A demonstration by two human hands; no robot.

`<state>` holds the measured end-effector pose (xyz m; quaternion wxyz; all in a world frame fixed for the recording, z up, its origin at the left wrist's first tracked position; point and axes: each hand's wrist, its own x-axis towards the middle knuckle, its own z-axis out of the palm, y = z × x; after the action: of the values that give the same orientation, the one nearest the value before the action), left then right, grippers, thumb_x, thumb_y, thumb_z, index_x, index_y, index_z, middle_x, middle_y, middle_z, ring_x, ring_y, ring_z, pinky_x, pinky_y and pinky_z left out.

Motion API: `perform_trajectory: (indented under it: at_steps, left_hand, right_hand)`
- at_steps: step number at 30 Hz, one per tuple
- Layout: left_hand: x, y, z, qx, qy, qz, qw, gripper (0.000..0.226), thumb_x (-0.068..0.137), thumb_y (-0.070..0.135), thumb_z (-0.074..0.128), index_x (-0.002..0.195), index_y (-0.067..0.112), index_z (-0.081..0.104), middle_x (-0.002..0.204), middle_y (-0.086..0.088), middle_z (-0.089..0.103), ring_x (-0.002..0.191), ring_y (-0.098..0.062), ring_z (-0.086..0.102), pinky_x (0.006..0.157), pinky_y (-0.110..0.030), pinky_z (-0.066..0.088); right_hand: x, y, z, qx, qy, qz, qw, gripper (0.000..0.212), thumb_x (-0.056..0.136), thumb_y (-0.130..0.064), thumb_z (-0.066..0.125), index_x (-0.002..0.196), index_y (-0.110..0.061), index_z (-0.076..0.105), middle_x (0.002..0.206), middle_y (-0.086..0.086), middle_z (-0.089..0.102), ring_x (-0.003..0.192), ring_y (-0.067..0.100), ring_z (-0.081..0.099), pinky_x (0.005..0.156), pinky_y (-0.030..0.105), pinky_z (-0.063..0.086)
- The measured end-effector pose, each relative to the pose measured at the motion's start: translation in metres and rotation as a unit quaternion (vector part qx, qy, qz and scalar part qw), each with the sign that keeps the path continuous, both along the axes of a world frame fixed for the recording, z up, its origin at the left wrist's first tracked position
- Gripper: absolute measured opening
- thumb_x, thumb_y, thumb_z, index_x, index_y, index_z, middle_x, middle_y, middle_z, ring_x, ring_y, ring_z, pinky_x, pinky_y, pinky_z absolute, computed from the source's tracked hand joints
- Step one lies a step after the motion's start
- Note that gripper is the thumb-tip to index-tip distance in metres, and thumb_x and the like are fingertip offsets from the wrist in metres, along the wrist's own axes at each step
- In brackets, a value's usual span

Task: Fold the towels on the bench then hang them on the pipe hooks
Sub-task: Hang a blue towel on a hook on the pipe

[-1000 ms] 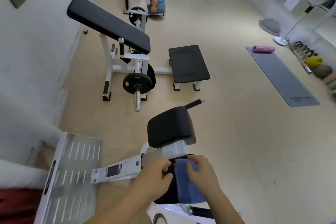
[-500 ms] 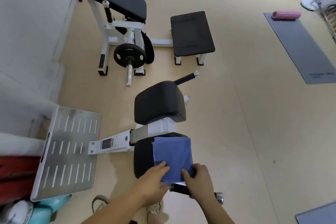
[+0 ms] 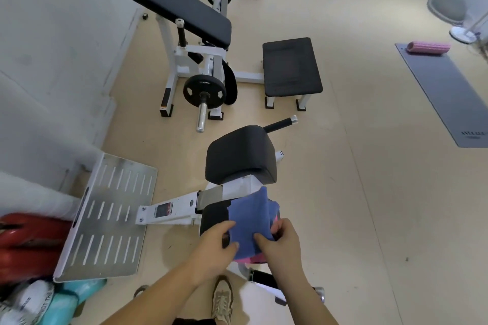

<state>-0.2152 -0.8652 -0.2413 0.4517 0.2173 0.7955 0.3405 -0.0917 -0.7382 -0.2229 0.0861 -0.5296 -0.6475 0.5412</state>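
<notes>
On bench pad (image 3: 211,219): towel (image 3: 249,219); footplate (image 3: 111,219) left; flat bench (image 3: 291,66) behind; mat (image 3: 449,97) far right, roller (image 3: 427,47) on it.

Upper left of your frame, a long black pad (image 3: 169,0) slopes on a white stand, with a weight plate (image 3: 204,91) on the peg below it and a square black seat (image 3: 291,66) just to the right. At the right edge, a pink roller (image 3: 427,47) lies on a grey mat (image 3: 449,92). Lower left, you have a slotted metal plate (image 3: 111,219) — a red item (image 3: 29,240) and a teal roll (image 3: 79,289) sit beside it.

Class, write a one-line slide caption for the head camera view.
Left hand and right hand grip a blue towel over a pink towel on the black seat pad.
</notes>
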Motion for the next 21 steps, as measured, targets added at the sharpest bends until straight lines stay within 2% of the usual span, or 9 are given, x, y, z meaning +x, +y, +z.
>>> perform_trajectory:
  at_steps: [2,4,6,7,9,11,14,16,21]
  left_hand:
    - [-0.012,-0.001,0.024,0.039,0.072,0.014,0.997,0.062,0.089,0.017,0.072,0.144,0.030,0.046,0.135,0.020,0.052,0.128,-0.004,0.053,0.095,-0.012,0.045]
    - [-0.028,-0.006,0.052,0.059,0.170,-0.046,0.983,0.084,0.086,0.025,0.076,0.152,0.040,0.027,0.152,0.028,0.027,0.141,0.003,0.030,0.112,-0.016,0.034]
    - [-0.044,-0.015,0.079,0.075,0.246,-0.117,0.959,0.099,0.082,0.035,0.079,0.156,0.042,0.013,0.163,0.023,0.009,0.148,0.003,0.009,0.122,-0.022,0.019]
    - [-0.050,-0.020,0.091,0.087,0.272,-0.149,0.947,0.096,0.081,0.039,0.078,0.156,0.042,0.018,0.164,0.021,0.014,0.150,0.001,0.009,0.123,-0.024,0.017]
    - [-0.061,-0.036,0.114,0.081,0.313,-0.161,0.933,0.074,0.081,0.040,0.075,0.147,0.041,0.040,0.145,0.016,0.048,0.139,-0.004,0.039,0.118,-0.028,0.033]
    - [-0.072,-0.059,0.140,0.073,0.278,-0.079,0.955,0.053,0.080,0.029,0.071,0.129,0.039,0.055,0.106,0.014,0.064,0.098,-0.003,0.059,0.090,-0.026,0.051]
    - [-0.092,-0.104,0.164,0.060,0.217,0.054,0.973,0.031,0.077,0.028,0.073,0.104,0.038,0.063,0.081,0.022,0.062,0.076,0.007,0.059,0.073,-0.015,0.048]
    - [-0.108,-0.138,0.172,0.063,0.204,0.127,0.969,0.016,0.076,0.026,0.077,0.080,0.027,0.061,0.064,0.018,0.059,0.061,0.005,0.054,0.065,-0.021,0.046]
    - [-0.146,-0.225,0.208,0.161,0.123,0.341,0.918,0.021,0.081,0.025,0.085,0.095,0.017,0.072,0.090,-0.007,0.077,0.077,-0.006,0.069,0.074,-0.028,0.057]
  right_hand:
    - [-0.010,-0.001,0.015,0.016,0.028,0.039,0.999,0.028,0.078,0.002,0.073,0.078,-0.016,0.051,0.065,-0.010,0.055,0.059,0.008,0.051,0.057,0.025,0.044]
    - [-0.025,-0.004,0.039,0.015,0.032,0.102,0.994,0.026,0.080,-0.009,0.078,0.092,-0.017,0.056,0.077,-0.010,0.063,0.066,0.006,0.059,0.060,0.020,0.048]
    - [-0.043,-0.008,0.061,0.052,0.077,0.187,0.978,0.027,0.079,-0.007,0.078,0.089,-0.015,0.054,0.073,-0.015,0.060,0.064,0.004,0.057,0.058,0.018,0.047]
    - [-0.053,-0.010,0.074,0.061,0.096,0.230,0.966,0.030,0.077,-0.003,0.077,0.086,-0.015,0.051,0.068,-0.016,0.057,0.061,0.003,0.054,0.057,0.018,0.046]
    - [-0.078,-0.017,0.100,0.052,0.106,0.320,0.940,0.035,0.076,0.002,0.076,0.088,-0.015,0.047,0.064,-0.012,0.056,0.058,0.000,0.050,0.055,0.018,0.044]
    - [-0.107,-0.029,0.122,0.061,0.114,0.386,0.914,0.037,0.074,-0.002,0.077,0.091,-0.018,0.048,0.071,0.001,0.061,0.061,0.003,0.052,0.056,0.022,0.047]
    - [-0.150,-0.056,0.147,0.094,0.128,0.426,0.891,0.040,0.071,-0.013,0.081,0.095,-0.028,0.053,0.082,0.008,0.066,0.069,0.015,0.062,0.065,0.030,0.055]
    - [-0.179,-0.077,0.157,0.091,0.148,0.455,0.873,0.046,0.071,-0.021,0.085,0.105,-0.034,0.057,0.091,-0.001,0.069,0.082,0.012,0.067,0.077,0.031,0.058]
    - [-0.249,-0.127,0.178,0.110,0.096,0.583,0.799,0.033,0.082,-0.046,0.079,0.111,-0.040,0.065,0.101,-0.015,0.071,0.093,0.000,0.065,0.076,0.016,0.048]
